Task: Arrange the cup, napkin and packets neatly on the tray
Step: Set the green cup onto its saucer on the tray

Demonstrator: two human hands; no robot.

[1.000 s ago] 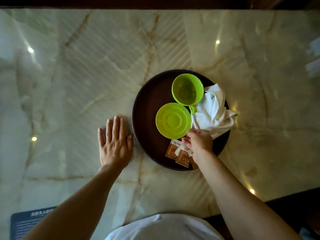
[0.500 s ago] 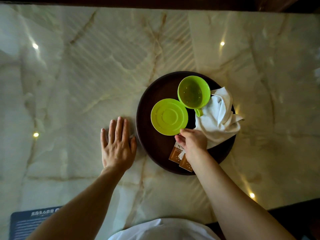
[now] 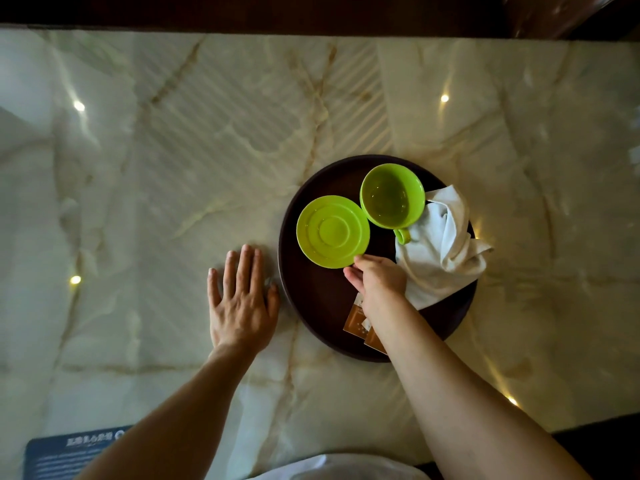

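Showing the head view: the right hand, grip pinched on the near rim of the green saucer, should slide it flat under the cup, which touches its far right edge, while the left hand lies spread and empty on the counter beside the tray. Napkin overhangs the tray's right rim; packets sit at its near edge, leaving free room only at the tray's left.

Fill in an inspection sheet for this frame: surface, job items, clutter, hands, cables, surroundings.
Surface: glossy marble table, light reflections.
Job items: round dark tray holds green cup, green saucer, crumpled white napkin, brown packets partly under the forearm.
Clutter: blue printed card at near edge.
Hands: left hand flat on table beside tray; right hand at saucer's near rim.
Cables: nothing seen.
Surroundings: dark wood beyond the table.
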